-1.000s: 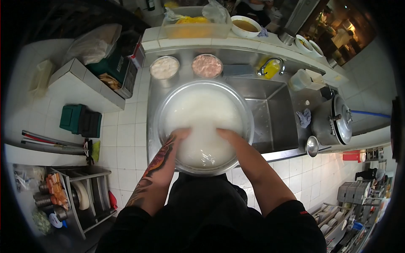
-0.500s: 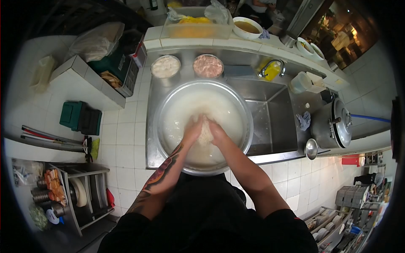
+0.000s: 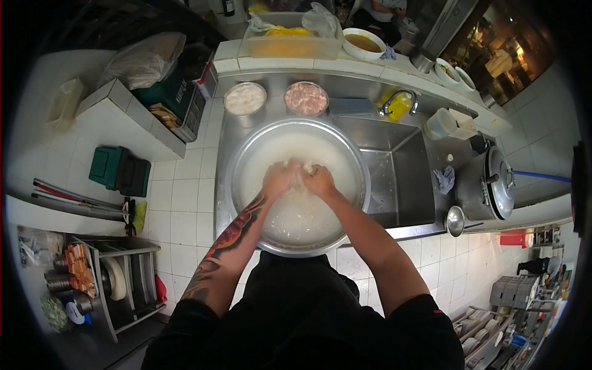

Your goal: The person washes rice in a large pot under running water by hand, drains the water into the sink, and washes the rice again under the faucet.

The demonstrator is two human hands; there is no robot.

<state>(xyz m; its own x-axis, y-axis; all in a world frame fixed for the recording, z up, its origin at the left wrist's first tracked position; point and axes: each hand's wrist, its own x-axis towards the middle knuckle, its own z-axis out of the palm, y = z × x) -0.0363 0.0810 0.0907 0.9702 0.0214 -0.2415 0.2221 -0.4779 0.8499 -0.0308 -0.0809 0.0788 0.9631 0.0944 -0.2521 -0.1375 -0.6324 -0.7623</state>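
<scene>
Black shirt (image 3: 302,327), worn, short sleeves, nearest item; two bare forearms reaching forward from it, the left tattooed.

Left hand (image 3: 280,177) and right hand (image 3: 319,180): fingers curled, side by side above the middle of the bowl, near or touching one another. Pale grains (image 3: 308,166) at the right fingertips; whether either grip is closed on some, cannot tell.

Bowl (image 3: 364,185): one, large, round, metal, set on the desk directly before the body. Contents: cloudy white water (image 3: 296,219), beneath and around the hands.

Sink (image 3: 401,179): steel, rectangular, just right of the bowl.

Ladle (image 3: 455,221): one, at the right front edge. Cloth (image 3: 444,179): crumpled, behind it. Pot (image 3: 473,188): large, metal, lidded, beside both.

Desk (image 3: 276,108): stainless steel. At its back, white tub (image 3: 245,113), holding whitish food; meat tub (image 3: 306,113), pink contents; curved tap (image 3: 415,102), over the sink's far side.

Ledge (image 3: 271,64): tiled, beyond the desk. On it, clear box (image 3: 262,46) with yellow contents; soup bowl (image 3: 364,55), white, brownish liquid.

Person (image 3: 379,12): partly visible, past the ledge.
</scene>
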